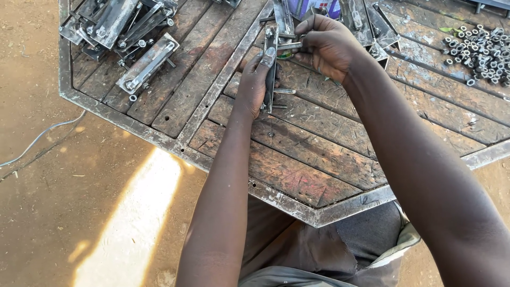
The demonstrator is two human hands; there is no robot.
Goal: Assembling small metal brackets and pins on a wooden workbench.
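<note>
My left hand [254, 79] grips a long flat metal bar piece [270, 79], held upright on edge above the wooden table. My right hand [325, 45] is closed on a small metal bolt [288, 46] and holds it against the top end of that bar. Both hands meet over the middle of the table [297, 159], which is made of worn wooden planks in a steel frame. A loose bolt [284, 91] lies on the planks just right of my left hand.
A pile of finished metal bar assemblies [122, 32] lies at the table's far left. More metal pieces [366, 21] lie behind my right hand. A heap of several steel nuts [481, 53] sits at the far right. Dirt ground and a thin cable [37, 138] are to the left.
</note>
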